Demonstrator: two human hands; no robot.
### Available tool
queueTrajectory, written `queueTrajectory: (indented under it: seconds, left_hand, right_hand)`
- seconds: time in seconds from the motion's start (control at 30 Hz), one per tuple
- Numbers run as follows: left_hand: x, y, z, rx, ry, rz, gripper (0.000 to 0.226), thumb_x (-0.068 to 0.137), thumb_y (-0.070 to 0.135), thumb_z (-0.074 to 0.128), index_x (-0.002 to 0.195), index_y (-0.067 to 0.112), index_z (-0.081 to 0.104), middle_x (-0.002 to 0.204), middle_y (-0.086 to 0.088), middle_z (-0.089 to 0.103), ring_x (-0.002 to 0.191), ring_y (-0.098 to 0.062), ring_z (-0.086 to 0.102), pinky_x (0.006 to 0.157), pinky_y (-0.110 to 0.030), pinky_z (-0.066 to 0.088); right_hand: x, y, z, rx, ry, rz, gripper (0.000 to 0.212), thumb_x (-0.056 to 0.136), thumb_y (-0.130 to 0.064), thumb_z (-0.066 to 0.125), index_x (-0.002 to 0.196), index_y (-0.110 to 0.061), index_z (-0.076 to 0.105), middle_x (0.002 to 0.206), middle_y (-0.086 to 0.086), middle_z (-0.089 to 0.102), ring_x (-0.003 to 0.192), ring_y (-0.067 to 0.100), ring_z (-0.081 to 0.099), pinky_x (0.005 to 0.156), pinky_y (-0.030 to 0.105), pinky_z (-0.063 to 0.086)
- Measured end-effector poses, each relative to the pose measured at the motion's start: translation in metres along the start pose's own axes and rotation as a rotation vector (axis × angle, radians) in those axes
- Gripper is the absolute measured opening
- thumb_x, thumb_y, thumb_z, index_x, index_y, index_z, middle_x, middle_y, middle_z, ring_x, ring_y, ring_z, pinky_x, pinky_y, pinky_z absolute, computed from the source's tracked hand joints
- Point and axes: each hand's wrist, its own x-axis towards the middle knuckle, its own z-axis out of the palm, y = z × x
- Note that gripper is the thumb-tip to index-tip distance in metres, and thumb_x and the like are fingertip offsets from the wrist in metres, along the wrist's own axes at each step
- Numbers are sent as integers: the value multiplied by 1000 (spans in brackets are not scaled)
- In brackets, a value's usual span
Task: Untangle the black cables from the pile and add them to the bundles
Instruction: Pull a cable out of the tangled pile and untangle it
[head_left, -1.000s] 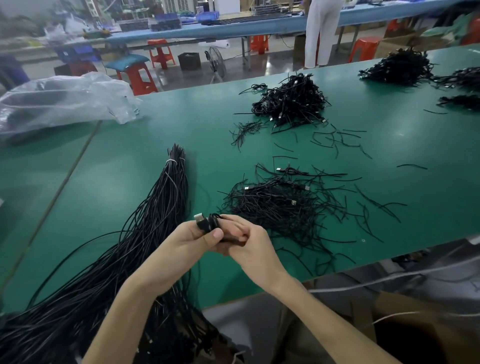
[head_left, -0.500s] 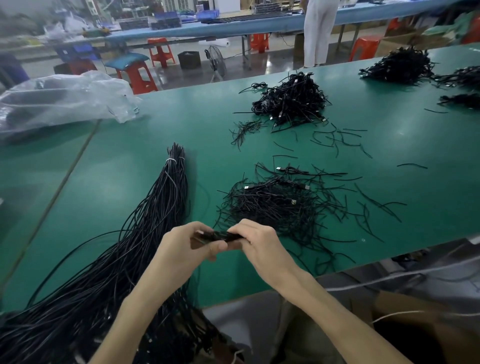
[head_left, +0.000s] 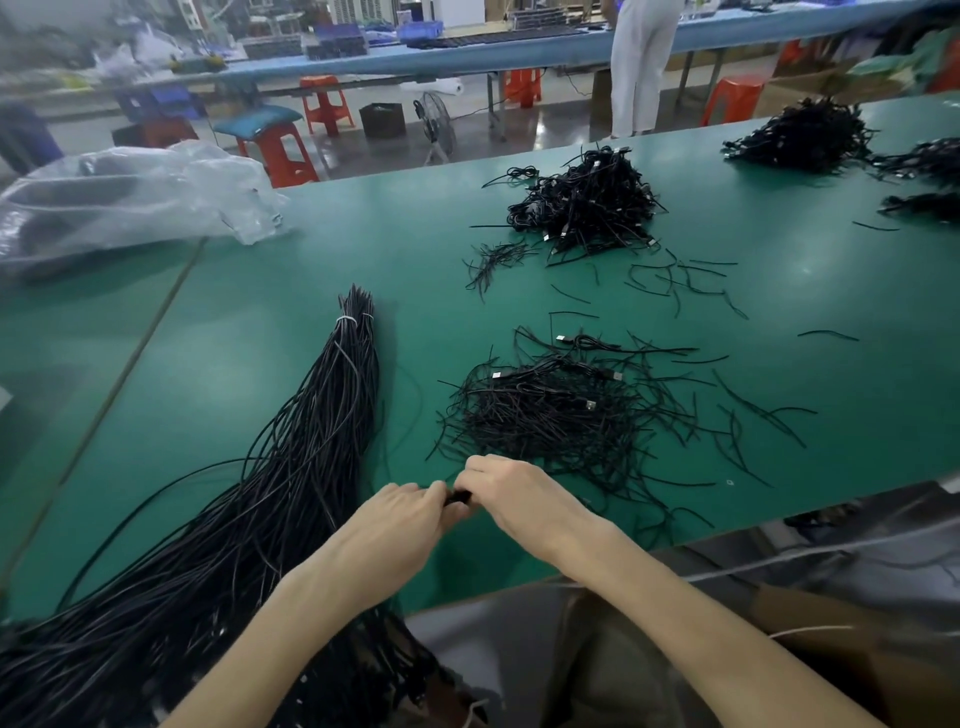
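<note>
My left hand (head_left: 397, 525) and my right hand (head_left: 511, 496) meet near the green table's front edge, both gripping a small coiled black cable (head_left: 458, 498) between their fingertips; most of it is hidden by the fingers. Just beyond them lies a tangled pile of black cables (head_left: 550, 410) with USB plugs showing. To the left, a long bundle of black cables (head_left: 291, 478) tied with a white band at its far end runs off the table's front edge.
The green table (head_left: 260, 322) carries a second heap of coiled cables (head_left: 587, 202), loose ties (head_left: 675, 280), more heaps (head_left: 805, 137) at far right and a clear plastic bag (head_left: 130, 197) at left. A person (head_left: 641, 62) stands beyond, among orange stools.
Both hands have moved down and slightly right toward the table edge, closing tighter on the small cable; its plug end, visible earlier, is now hidden in the fingers.
</note>
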Motion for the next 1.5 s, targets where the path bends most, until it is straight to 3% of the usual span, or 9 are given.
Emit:
queueTrajectory:
  seconds: [0.13,0.4,0.5,0.6,0.77,0.93,1.13,1.3,1.5]
  left_hand:
    - [-1,-1,4,-322,-77,-97,49,105,58,15,104,20,45,81,-1,65,71,-25,61,72,-45,51]
    - [7,-9,19,-449,178,-197,32,111,40,22,86,23,34,68,-2,50,53,-26,44,55,-38,29]
    - [8,-23,19,-498,262,-341,37,111,34,20,97,11,45,81,-9,59,62,-24,50,59,-32,36]
    - [4,-36,19,-627,340,-409,41,111,35,24,85,9,42,64,-6,51,49,-20,40,48,-32,30]
    - [-1,-30,17,-730,385,-419,47,109,44,25,79,11,36,57,-2,38,51,-20,30,51,-39,28]
    - [-1,-23,22,-772,351,-412,51,108,48,23,82,8,39,59,-2,37,54,-20,30,53,-40,29]
    - [1,-25,27,-766,350,-421,56,105,53,21,84,6,42,61,-2,40,54,-20,31,53,-41,29]
    - [2,-24,29,-790,351,-407,53,108,50,23,81,8,40,60,-2,39,54,-20,32,55,-42,32]
    - [10,-16,29,-898,311,-439,45,110,43,29,78,13,36,64,-1,38,60,-21,33,60,-43,35]
  right_hand:
    - [-1,3,3,-4,51,-36,18,102,0,50,109,-7,65,104,5,60,98,19,52,81,40,50]
    - [15,10,4,-149,192,-30,26,97,-21,67,120,-9,66,114,5,68,109,22,61,95,38,50]
    - [23,28,-5,-289,328,187,51,94,-29,70,139,-10,55,133,6,63,125,23,57,114,40,37]
    - [26,52,-10,-306,388,463,63,92,-33,73,142,-7,46,136,10,54,127,28,48,114,43,32]
    - [25,71,6,-215,247,616,39,98,-44,63,124,-15,59,124,4,58,118,25,44,100,38,34]
    - [20,73,7,-205,324,553,5,100,-24,65,102,-24,70,108,-4,64,110,21,44,94,37,26]
    - [16,76,-4,-131,239,579,16,99,-33,66,106,-19,67,108,0,63,110,22,50,96,36,41]
    - [0,75,1,-143,288,523,32,95,5,63,118,-16,69,112,0,68,107,19,55,95,33,44]
    - [-5,66,-21,0,464,577,16,98,-7,66,107,-16,75,101,-3,74,100,16,61,96,33,45]
